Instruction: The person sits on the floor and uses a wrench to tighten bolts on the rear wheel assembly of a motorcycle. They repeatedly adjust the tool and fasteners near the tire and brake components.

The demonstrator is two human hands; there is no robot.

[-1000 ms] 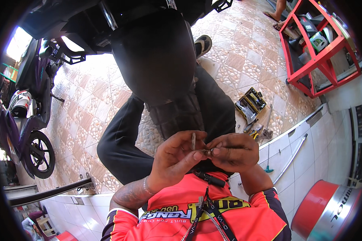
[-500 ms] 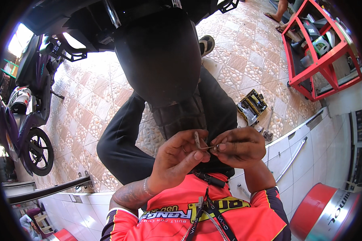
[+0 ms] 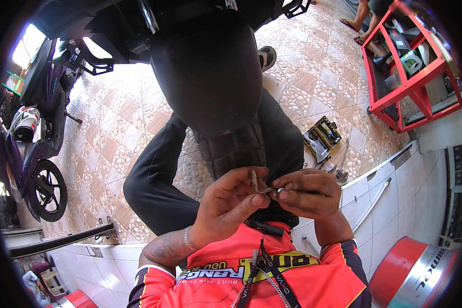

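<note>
My left hand [image 3: 226,204] pinches a small bent metal bracket [image 3: 254,179] between thumb and fingers, one flat leg of it standing up. From the other side my right hand [image 3: 313,194] closes its thumb and fingertips on a small round shiny metal fastener [image 3: 282,194], right at the bracket's other leg. Whether the fastener sits in a hole there is too small to tell. Just beyond both hands are a knobbly tyre [image 3: 231,154] and a black mudguard [image 3: 205,77] of a motorcycle, between my legs.
To the right on the tiled floor lies an open tool case [image 3: 322,137] with loose tools beside it. A red metal cart [image 3: 403,84] stands farther right, a person's feet [image 3: 350,24] behind it. A purple motorcycle [image 3: 41,128] stands left. A red and silver drum [image 3: 413,269] is near right.
My right fingers have shifted, and the round metal fastener now shows more at their tips. The bracket stays in my left hand, slightly turned. The view has moved a little.
</note>
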